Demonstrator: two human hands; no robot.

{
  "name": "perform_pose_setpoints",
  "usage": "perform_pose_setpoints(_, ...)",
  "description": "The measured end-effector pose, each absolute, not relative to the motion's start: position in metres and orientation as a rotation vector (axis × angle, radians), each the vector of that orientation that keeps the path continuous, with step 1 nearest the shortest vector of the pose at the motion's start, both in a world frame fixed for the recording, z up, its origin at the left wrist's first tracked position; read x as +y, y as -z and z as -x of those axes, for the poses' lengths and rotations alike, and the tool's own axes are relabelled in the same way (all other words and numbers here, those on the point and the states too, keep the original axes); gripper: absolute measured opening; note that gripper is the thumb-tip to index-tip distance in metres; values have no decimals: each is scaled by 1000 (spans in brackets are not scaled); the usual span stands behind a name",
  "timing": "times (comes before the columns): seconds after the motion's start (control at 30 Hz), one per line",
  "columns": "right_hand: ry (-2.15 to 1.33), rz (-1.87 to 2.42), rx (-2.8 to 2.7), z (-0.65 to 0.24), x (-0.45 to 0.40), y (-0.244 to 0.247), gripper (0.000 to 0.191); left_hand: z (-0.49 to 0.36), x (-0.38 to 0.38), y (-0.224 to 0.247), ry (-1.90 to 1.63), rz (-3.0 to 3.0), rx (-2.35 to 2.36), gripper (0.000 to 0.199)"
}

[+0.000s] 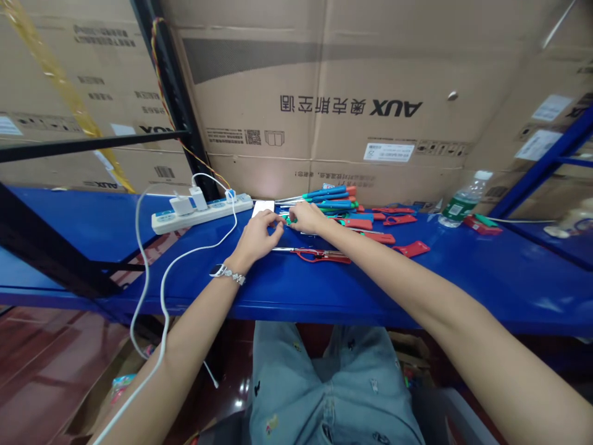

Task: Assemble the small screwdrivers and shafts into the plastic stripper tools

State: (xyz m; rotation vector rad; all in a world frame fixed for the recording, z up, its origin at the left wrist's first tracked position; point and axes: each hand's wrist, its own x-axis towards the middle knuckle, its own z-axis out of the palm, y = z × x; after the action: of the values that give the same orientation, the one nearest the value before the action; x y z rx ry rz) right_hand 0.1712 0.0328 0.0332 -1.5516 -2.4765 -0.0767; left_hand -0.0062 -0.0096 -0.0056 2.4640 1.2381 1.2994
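My left hand (262,235) rests on the blue shelf with its thumb and fingertips drawn together, close beside a white flat box (263,207). Across from it, my right hand (304,217) is closed, fingertips bent down and nearly meeting the left ones. A small green piece (288,219) shows between the two hands; what each pinches is too small to tell. Right of and behind my right hand lies a pile of long thin tools with blue handles (331,193) and red ones, resembling stick lighters. One red-handled lighter-like tool (319,254) lies apart in front.
A white power strip (204,213) with plugged chargers stands at left, its white cable (169,272) looping over the shelf edge. Several red pieces (412,248) and a green-labelled water bottle (466,201) are to the right. Large cardboard boxes (343,74) wall off the back.
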Motion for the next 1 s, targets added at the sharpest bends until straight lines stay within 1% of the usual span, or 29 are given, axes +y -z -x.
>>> perform_pose_setpoints(0.13, 39, 1481, -2454, -180, 31, -34, 11, 5, -9, 6, -1324, -2457, 1202, 16)
perform_pose_setpoints(0.2, -71, 1392, -2377, -187, 25, -34, 9, 4, -10, 6, -1346, -2460, 1169, 15)
perform_pose_setpoints(0.23, -184, 1332, -2304, -192, 21, -34, 7, 3, -12, 6, -1364, -2467, 1141, 14)
perform_pose_setpoints(0.3, -520, 1193, -2087, -204, 9, -32, 4, -1, -19, 5, -1404, -2502, 1040, 15)
perform_pose_setpoints(0.33, -726, 1128, -1986, -210, 1, -30, 6, -4, -23, 3, -1409, -2542, 967, 20)
perform_pose_setpoints(0.4, -1151, 1016, -1797, -223, -15, -26, 13, -12, -33, 0, -1370, -2660, 812, 35)
perform_pose_setpoints(0.43, -1309, 970, -1716, -228, -22, -24, 14, -17, -37, -1, -1336, -2730, 751, 41)
perform_pose_setpoints(0.47, -1393, 936, -1633, -232, -29, -21, 15, -21, -41, -2, -1312, -2793, 713, 44)
perform_pose_setpoints(0.57, -1440, 880, -1485, -237, -42, -14, 20, -31, -47, -3, -1317, -2920, 676, 36)
perform_pose_setpoints(0.67, -1369, 886, -1432, -234, -47, -7, 25, -32, -47, -2, -1359, -2981, 632, 25)
perform_pose_setpoints(0.77, -1313, 916, -1393, -229, -50, -4, 27, -31, -46, -2, -1373, -2995, 578, 18)
perform_pose_setpoints(0.83, -1316, 933, -1396, -227, -53, -4, 29, -30, -46, -1, -1383, -2970, 573, 18)
perform_pose_setpoints(1.0, -1341, 951, -1456, -229, -58, -4, 24, -28, -46, 0, -1341, -2874, 648, 28)
